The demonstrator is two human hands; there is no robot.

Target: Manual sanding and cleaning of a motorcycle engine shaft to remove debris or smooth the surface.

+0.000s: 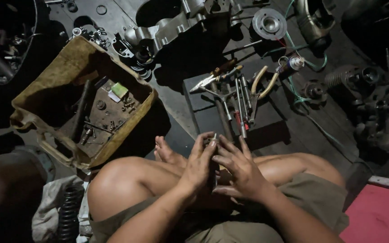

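**Kid:** What are the hands doing?

**Helper:** The left hand (199, 164) and the right hand (241, 168) are close together over the crossed legs. They hold a small metal part (213, 138). Its shiny tip pokes up between the fingers. The left grip is closed around the part. The right hand has its fingers spread and rests against the part, so I cannot tell if that grip is closed on it.

**Kid:** What is in the big box?

**Helper:** The dirty yellow box (46, 78) sits on the floor, to the left of the knee. It is open on top. Inside are bolts and screws (128, 106), a long dark rod (81, 110), and a small green card (119, 90). The bottom is oily and dark.

**Kid:** And in front of the hands?

**Helper:** A dark flat board (203, 114) lies on the floor. On it are pliers with yellow handles (262, 83), a screwdriver (221, 68), and some thin metal tools (241, 101) side by side. Farther back is a grey engine case (167, 31) and a round metal disc (269, 22). A green wire (295, 87) curls beside the board. A black spring (70, 207) lies on a rag by the left leg.
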